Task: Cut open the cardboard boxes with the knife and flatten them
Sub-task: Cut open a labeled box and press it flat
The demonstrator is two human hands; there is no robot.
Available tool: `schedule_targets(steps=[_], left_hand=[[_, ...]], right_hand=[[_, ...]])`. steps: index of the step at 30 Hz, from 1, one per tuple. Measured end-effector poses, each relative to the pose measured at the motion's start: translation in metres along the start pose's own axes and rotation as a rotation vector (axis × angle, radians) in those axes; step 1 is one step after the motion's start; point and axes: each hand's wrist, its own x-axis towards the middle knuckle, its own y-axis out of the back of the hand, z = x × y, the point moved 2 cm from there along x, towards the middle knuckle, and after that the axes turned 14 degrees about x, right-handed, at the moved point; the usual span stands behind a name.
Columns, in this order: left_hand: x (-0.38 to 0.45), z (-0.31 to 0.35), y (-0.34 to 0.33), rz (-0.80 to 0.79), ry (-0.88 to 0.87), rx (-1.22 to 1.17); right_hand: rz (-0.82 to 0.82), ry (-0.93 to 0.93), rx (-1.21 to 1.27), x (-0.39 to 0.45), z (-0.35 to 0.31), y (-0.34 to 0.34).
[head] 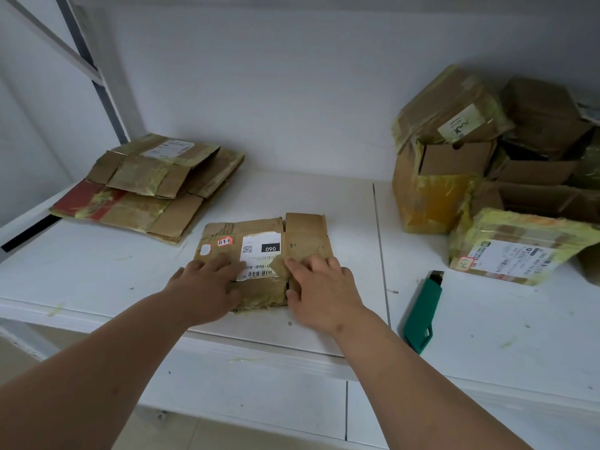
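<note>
A flattened cardboard box [259, 235] with a white shipping label lies in the middle of the white shelf [324, 196]. My left hand [207, 287] presses flat on its near left part. My right hand [321, 290] presses on its near right part, fingers spread over the tape seam. The green utility knife [422, 315] lies alone on the shelf to the right of my right hand, blade end pointing away from me.
A stack of flattened boxes [149, 186] rests at the back left. Several taped, unflattened boxes [487, 151] are piled at the back right, with a small labelled parcel [516, 248] in front of them. A metal rack post [94, 69] rises at the left.
</note>
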Motion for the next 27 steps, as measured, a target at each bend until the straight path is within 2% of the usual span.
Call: schedule_targets(steps=[5, 8, 12, 14, 19, 24, 27], left_hand=[[0.020, 0.003, 0.004, 0.062, -0.099, -0.086], [0.028, 0.004, 0.001, 0.108, -0.109, -0.154], [0.028, 0.014, 0.000, 0.153, -0.084, -0.039], [0.028, 0.014, 0.000, 0.184, -0.054, 0.004], [0.036, 0.009, -0.017, 0.099, -0.012, 0.033], [0.043, 0.005, 0.007, 0.087, 0.000, 0.047], [0.044, 0.010, 0.000, 0.103, -0.034, 0.058]], right_hand=[[-0.057, 0.068, 0.067, 0.013, -0.007, 0.001], [-0.095, 0.048, 0.082, 0.017, -0.006, -0.004], [0.023, 0.007, 0.006, 0.030, -0.006, 0.000], [0.026, -0.007, -0.008, 0.037, -0.003, 0.000], [-0.156, -0.072, -0.051, 0.043, 0.011, -0.015], [-0.049, -0.016, -0.059, 0.055, 0.000, -0.002], [-0.085, 0.002, -0.075, 0.057, 0.000, -0.014]])
